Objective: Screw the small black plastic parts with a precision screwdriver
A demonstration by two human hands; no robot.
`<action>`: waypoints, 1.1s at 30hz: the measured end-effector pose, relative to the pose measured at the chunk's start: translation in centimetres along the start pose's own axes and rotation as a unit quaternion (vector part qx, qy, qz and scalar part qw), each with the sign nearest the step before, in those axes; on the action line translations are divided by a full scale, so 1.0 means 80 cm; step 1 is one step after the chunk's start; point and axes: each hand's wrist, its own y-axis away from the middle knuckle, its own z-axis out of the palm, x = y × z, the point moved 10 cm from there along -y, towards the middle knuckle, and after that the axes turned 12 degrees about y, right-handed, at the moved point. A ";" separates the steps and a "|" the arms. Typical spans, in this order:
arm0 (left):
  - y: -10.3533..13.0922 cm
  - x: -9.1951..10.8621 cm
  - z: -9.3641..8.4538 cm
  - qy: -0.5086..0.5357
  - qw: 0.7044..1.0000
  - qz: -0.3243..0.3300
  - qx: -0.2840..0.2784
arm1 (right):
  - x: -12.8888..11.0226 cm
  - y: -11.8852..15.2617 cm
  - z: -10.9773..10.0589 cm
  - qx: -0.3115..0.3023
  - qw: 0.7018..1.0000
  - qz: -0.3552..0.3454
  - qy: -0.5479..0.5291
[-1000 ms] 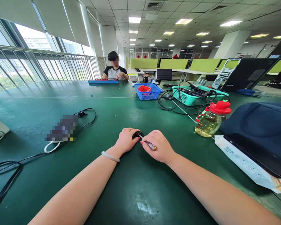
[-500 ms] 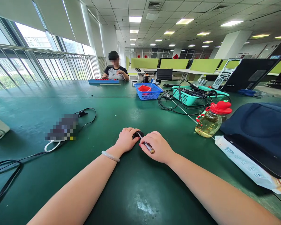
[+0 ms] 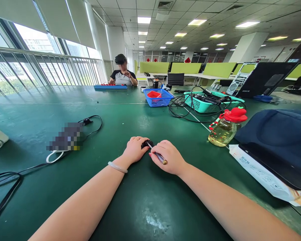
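Together, two bare hands and a slim tool meet at a small black part

Low on the bench (image 3: 142,115), the small black part (image 3: 147,144) lies between the two hands, partly hidden by fingers. The left hand (image 3: 135,149) is clamped on it, with its thumb along the near side and its fingers curved over the far side. The right hand (image 3: 168,156) is closed around the slim tool (image 3: 160,157), whose pale metal tip reaches the part; its rounded brown end points back toward the wearer. Whether the tip sits in a recess is too small to tell. A pale bracelet (image 3: 117,167) circles the left wrist.

To the left of the hands, a dark item (image 3: 69,135), blurred out, lies beside a black cord (image 3: 100,123). To the right stands a glass bottle (image 3: 222,134) with a red lid (image 3: 235,114) and yellowish liquid inside. Just beside it are a navy bag (image 3: 278,134) and a white packet (image 3: 256,170), with a black flat device (image 3: 273,164) resting on the packet.

Farther off, a blue basket (image 3: 158,102) holds a red container (image 3: 154,94). Next to it, black cables (image 3: 177,115) spill out of a green basket (image 3: 203,106). At the far edge, a person (image 3: 122,77) sits behind a long blue tray (image 3: 110,87).
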 end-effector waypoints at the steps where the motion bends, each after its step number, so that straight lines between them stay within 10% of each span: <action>1: 0.000 0.000 0.000 0.000 1.000 0.001 0.000 | 0.000 0.000 -0.003 0.009 1.000 0.000 0.001; 33: -0.001 -0.001 0.001 -0.002 1.000 -0.004 -0.002 | -0.031 0.004 0.007 -0.011 0.984 -0.132 0.122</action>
